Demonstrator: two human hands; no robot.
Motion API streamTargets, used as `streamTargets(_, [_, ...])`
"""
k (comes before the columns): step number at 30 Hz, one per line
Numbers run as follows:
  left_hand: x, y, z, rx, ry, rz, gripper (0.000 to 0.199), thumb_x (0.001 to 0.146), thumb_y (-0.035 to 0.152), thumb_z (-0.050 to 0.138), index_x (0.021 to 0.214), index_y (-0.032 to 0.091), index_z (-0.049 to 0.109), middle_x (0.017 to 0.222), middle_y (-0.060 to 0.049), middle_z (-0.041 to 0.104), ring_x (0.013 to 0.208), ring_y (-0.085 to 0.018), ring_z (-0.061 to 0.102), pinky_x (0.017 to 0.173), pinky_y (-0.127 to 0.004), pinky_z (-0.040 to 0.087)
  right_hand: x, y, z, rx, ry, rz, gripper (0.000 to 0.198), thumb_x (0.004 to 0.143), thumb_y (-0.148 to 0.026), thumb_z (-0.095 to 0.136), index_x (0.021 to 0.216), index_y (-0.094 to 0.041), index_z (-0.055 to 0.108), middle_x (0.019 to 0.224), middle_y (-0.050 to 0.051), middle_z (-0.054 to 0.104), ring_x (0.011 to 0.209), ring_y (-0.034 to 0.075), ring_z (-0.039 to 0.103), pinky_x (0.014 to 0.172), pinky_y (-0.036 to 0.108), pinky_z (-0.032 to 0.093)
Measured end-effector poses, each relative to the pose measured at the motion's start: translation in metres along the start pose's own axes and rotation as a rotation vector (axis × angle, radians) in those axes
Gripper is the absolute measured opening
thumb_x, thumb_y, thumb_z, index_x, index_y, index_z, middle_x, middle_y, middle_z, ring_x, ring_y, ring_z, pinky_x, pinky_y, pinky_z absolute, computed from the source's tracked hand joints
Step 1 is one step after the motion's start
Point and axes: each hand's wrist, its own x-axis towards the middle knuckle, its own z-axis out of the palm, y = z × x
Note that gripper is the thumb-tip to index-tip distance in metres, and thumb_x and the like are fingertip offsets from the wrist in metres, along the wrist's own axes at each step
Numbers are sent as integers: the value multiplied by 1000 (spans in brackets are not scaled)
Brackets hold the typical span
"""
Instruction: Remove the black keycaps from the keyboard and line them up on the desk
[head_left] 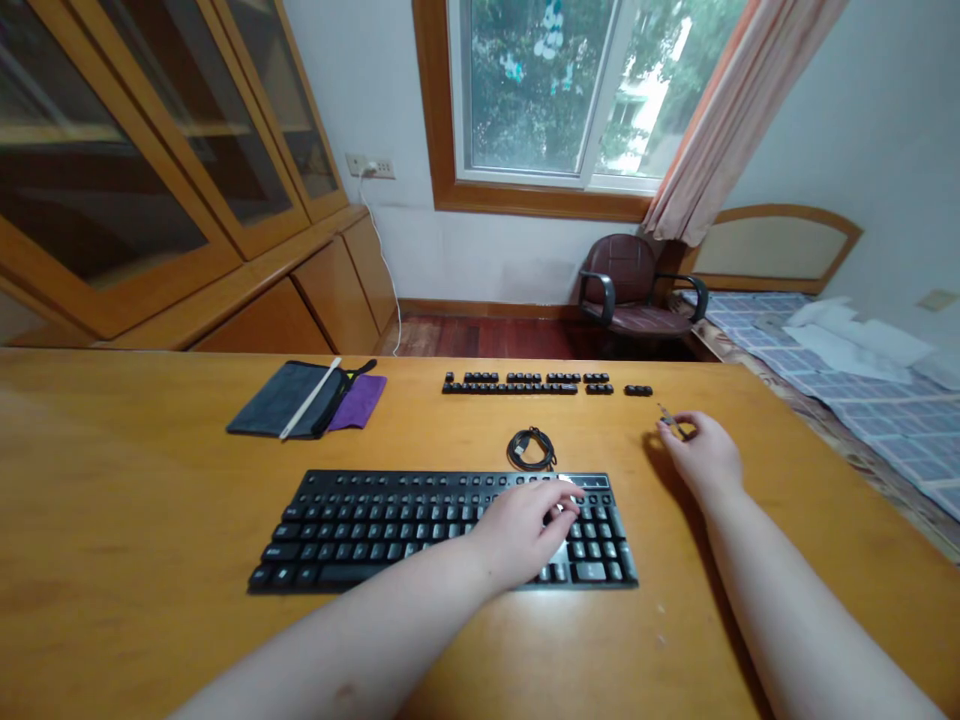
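Note:
A black computer keyboard (442,530) lies across the desk in front of me, and small key posts stand bare along its back row. My left hand (529,525) is over its right part beside the number pad. Those fingers are curled toward the thumb, and what may be between them is hidden. Off the keyboard's right end, my right hand (705,455) pinches a small thin metal tool, which looks like a keycap puller (675,422), just above the desk. Loose black keycaps (510,388) stand in two rows at the far side, with one group (638,390) nearest that tool.
A coiled black USB cable (531,450) lies behind the keyboard. At the left are a dark grey pouch (274,400), a pale thin stick (311,398) and a purple cloth (358,402). Beyond the desk (150,560) are a chair (622,280) and a bed (847,350).

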Motion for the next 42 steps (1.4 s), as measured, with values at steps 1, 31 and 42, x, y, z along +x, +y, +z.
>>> streamTargets(1, [0,0,0,6,1,-2,28,88,27,44,111,21,58,101,-4,68,92,-16,63,84,-29,48,5,6,2,-51,0,69,32,72,-45,57,87,-17,66,88,10,67,77,24,60,59,29,41])
streamTargets(31, [1,3,-4,77,-32,25,22,89,24,45,102,24,64,101,0,69,95,-15,62,87,-28,46,77,22,36,-213,-80,105,33,75,-38,54,97,-20,70,99,10,65,87,24,58,66,30,43])
streamTargets(42, [1,4,-4,66,-28,32,23,88,22,46,101,23,64,103,-1,69,97,-16,62,86,-28,47,76,16,32,-205,-120,127,33,74,-35,53,99,-22,71,98,11,67,83,24,60,64,30,43])
